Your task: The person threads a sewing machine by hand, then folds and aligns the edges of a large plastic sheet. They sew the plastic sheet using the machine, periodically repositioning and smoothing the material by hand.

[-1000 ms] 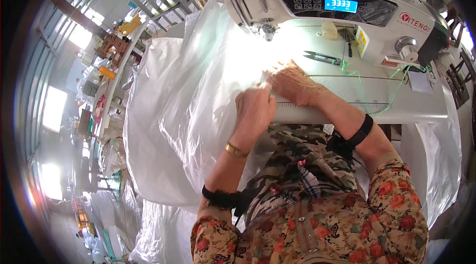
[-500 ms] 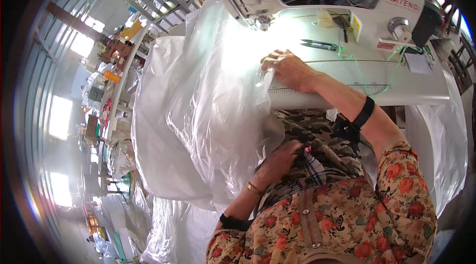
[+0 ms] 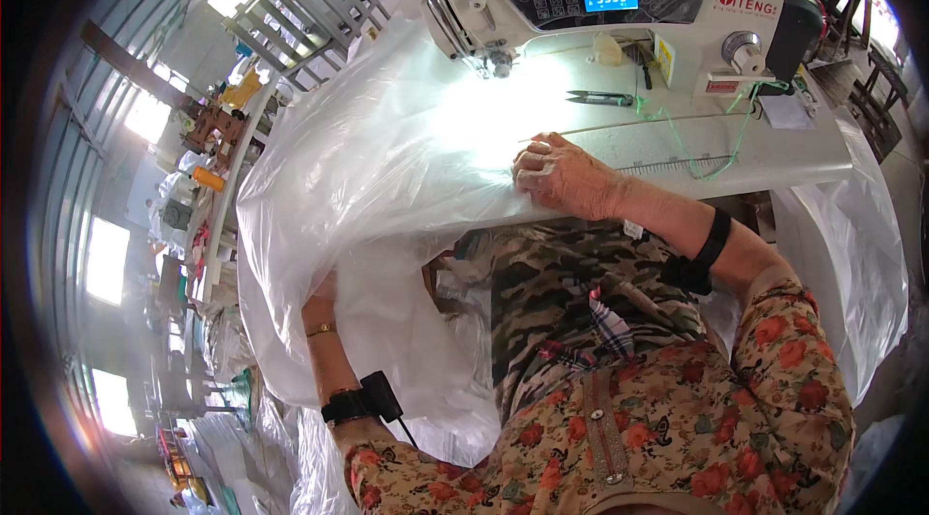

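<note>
**A:** Where is the right hand (image 3: 561, 176)?

**B:** Flat on the plastic sheet (image 3: 387, 157), palm down, fingers spread open and pressing it against the desk (image 3: 774, 152) near its front edge. It grips nothing.

**A:** And the left hand (image 3: 322, 290)?

**B:** Down beside the lap, pushed up under the hanging plastic. Only the wrist, with a thin bracelet (image 3: 320, 329) and a black strap (image 3: 350, 407), shows clearly; whether the fingers are closed on the sheet cannot be told.

**A:** How does the sheet lie?

**B:** It is clear and crumpled, spread over the left half of the desk, running under the needle (image 3: 498, 65) of the sewing machine (image 3: 619, 7), then spilling off the front edge and the left side in a big fold toward the floor.

**A:** What else sits nearby?

**B:** Thread snips (image 3: 600, 98) lie on the desk just beyond the right hand, under the machine's arm. Green thread (image 3: 721, 142) trails across the desk to the right. More plastic (image 3: 852, 254) hangs off the right side.
</note>
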Available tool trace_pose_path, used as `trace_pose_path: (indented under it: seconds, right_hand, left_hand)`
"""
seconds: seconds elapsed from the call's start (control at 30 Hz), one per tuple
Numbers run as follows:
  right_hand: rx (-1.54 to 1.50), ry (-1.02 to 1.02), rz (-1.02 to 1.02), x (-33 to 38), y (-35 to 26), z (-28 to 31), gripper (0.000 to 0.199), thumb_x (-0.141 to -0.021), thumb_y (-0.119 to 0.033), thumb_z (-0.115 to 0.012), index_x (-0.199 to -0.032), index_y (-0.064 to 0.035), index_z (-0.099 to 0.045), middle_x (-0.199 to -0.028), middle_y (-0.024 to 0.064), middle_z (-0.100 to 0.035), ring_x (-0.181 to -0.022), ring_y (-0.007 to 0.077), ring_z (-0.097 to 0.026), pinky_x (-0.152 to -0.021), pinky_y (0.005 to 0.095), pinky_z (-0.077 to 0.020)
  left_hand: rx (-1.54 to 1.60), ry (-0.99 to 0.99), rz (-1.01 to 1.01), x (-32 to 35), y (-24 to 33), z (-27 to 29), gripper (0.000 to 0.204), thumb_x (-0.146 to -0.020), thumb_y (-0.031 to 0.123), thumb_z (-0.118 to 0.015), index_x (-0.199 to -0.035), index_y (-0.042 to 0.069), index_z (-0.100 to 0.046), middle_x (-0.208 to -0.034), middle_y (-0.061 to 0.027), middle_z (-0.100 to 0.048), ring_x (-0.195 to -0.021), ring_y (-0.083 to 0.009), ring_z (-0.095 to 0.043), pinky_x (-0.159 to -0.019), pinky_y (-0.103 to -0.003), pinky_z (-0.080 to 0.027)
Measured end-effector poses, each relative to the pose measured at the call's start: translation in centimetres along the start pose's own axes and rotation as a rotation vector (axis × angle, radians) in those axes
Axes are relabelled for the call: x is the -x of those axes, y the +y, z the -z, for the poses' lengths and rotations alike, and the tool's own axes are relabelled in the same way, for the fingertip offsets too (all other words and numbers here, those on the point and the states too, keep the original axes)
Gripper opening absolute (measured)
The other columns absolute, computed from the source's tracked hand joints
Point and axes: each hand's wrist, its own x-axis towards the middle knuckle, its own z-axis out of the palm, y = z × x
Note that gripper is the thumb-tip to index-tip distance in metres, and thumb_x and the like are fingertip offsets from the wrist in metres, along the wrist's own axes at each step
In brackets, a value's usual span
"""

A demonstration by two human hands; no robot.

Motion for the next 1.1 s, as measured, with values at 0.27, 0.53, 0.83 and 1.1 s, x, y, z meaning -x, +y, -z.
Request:
trace_pose_path:
  seconds: [0.27,0.53,0.83,1.1]
  right_hand:
    - [-0.034,0.001,0.005,0.3,-0.2,0.2,0.017,-0.079,-0.013,-0.065,-0.096,-0.0095,-0.059,-0.107,0.0041,-0.060,-0.116,0.0205,-0.053,-0.108,0.0404,-0.0363]
    - [-0.033,0.111,0.134,0.1,0.1,0.1,0.015,-0.082,-0.015,-0.061,-0.095,-0.0066,-0.062,-0.104,0.0061,-0.061,-0.110,0.0209,-0.056,-0.103,0.0376,-0.0390]
    - [-0.137,-0.095,0.027,0.6,1.1,2.4,0.013,-0.083,-0.006,-0.061,-0.096,-0.0069,-0.060,-0.098,0.0081,-0.062,-0.101,0.0249,-0.060,-0.103,0.0420,-0.0405]
    - [0.059,-0.138,-0.147,-2.6,0.2,1.1,0.022,-0.085,-0.003,-0.059,-0.107,-0.0016,-0.057,-0.101,0.0116,-0.060,-0.091,0.0312,-0.064,-0.080,0.0418,-0.0538]
  left_hand:
    - [-0.037,-0.612,-0.615,5.1,16.9,0.0,0.017,-0.093,0.022,-0.052,-0.100,0.009,-0.062,-0.088,-0.0086,-0.063,-0.091,-0.0183,-0.064,-0.069,-0.035,-0.052]
    - [0.452,0.176,-0.346,-8.8,29.1,2.3,0.015,-0.090,0.007,-0.053,-0.102,-0.001,-0.059,-0.092,-0.0177,-0.062,-0.093,-0.0354,-0.060,-0.080,-0.044,-0.048]
    - [0.468,0.190,-0.230,-9.2,20.0,-3.9,0.030,-0.097,0.011,-0.046,-0.119,-0.005,-0.059,-0.130,-0.0215,-0.057,-0.128,-0.0332,-0.049,-0.106,-0.039,-0.039]
    - [0.732,0.017,-0.227,-9.6,18.5,-3.0,0.032,-0.092,0.017,-0.059,-0.119,0.001,-0.063,-0.128,-0.0197,-0.059,-0.125,-0.0340,-0.051,-0.105,-0.039,-0.040]
